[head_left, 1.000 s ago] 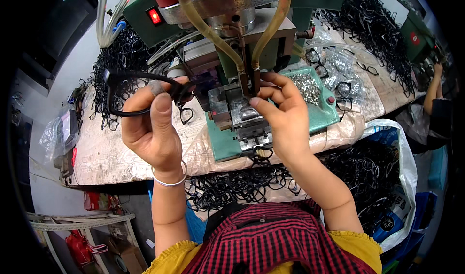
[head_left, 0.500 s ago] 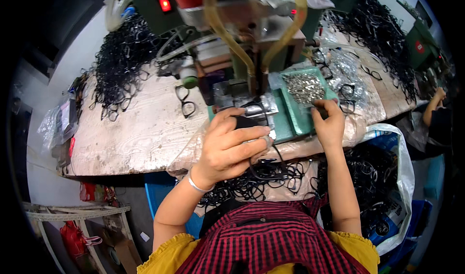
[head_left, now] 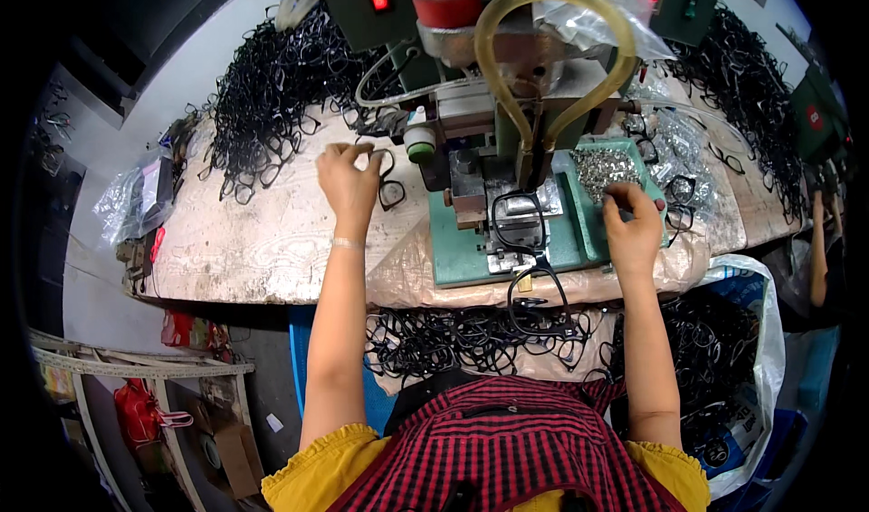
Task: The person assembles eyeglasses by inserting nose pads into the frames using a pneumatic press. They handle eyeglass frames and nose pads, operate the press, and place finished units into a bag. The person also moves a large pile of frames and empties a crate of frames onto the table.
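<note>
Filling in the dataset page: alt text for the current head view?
A person's right hand is at a green tray of small shiny parts, left hand by black glasses on a worn table. Between the hands, another pair lies across a machine's near edge; dark frames heap behind.

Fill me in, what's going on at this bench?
A person is working bare-handed at a bench machine. The right hand has its fingers by the small metal parts in a green tray; any pinched part is too small to make out. The left hand is beside a black glasses frame on the bench, contact unclear. Another black frame sits at the machine, neither hand on it.
</note>
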### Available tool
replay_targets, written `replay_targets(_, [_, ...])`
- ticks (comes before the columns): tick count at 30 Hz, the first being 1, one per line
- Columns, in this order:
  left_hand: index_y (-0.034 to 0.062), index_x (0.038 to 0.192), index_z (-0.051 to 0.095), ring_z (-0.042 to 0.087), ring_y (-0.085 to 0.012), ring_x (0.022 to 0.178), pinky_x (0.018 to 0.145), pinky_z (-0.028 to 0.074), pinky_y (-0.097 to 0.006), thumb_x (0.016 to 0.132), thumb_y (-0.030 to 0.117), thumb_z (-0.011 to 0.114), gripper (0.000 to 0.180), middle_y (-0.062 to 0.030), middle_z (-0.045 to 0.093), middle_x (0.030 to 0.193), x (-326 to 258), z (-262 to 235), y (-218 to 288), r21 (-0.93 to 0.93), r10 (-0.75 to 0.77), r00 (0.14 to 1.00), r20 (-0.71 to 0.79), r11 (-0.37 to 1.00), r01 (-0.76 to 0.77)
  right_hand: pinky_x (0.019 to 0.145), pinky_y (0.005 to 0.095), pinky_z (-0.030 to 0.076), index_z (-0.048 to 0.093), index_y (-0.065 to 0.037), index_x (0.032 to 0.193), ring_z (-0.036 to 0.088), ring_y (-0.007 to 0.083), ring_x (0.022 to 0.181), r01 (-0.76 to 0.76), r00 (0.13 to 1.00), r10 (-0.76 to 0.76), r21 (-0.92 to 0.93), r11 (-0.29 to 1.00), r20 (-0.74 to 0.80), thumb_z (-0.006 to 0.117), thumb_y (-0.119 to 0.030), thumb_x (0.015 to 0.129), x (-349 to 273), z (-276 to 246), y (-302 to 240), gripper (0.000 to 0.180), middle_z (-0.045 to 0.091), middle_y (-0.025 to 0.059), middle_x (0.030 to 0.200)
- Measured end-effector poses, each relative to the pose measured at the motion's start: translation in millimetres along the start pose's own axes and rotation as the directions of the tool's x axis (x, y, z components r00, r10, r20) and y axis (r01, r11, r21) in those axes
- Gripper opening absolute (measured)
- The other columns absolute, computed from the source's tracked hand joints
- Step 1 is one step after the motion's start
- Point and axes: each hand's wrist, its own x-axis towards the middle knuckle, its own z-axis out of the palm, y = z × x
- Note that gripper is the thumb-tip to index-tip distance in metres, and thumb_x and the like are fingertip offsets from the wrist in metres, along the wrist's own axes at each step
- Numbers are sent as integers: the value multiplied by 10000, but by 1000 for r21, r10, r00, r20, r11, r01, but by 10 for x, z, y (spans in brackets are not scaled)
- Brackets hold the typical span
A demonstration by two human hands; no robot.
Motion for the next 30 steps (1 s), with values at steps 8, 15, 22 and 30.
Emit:
replay_targets(8, [-9,823,678,626,-156,542,522,492,-308,783,185,672,198,-88,663,631,87,163,-839,-179,-252,781,572,891,418,795,305,503,706,-6,948,674,237,851,-54,997,52,39,998,62,676,-39,802,-106,-149,142,153,705,126,914])
replay_targets(15, [-69,1071,634,655,-376,941,813,489,-397,900,232,537,359,-261,677,996,1053,-237,-2712,80,-226,877,424,974,213,787,288,496,701,1,947,652,193,818,-90,996,90,102,991,6,678,-33,809,-128,-344,160,144,692,100,891])
replay_targets(22, [9,911,643,601,-433,927,813,475,-484,888,221,546,234,-226,655,975,144,289,-2304,82,-124,918,376,992,100,777,269,483,693,17,908,627,144,831,-281,959,278,225,933,46,696,-18,794,-402,-556,22,119,683,67,890])
replay_targets(30, [-7,967,634,567,-369,732,675,461,-428,934,118,571,144,-159,634,865,-485,-278,-417,-110,136,987,80,986,-127,803,267,471,675,9,929,622,127,865,76,980,-149,447,891,132,687,-13,779,100,47,-886,152,682,42,905])
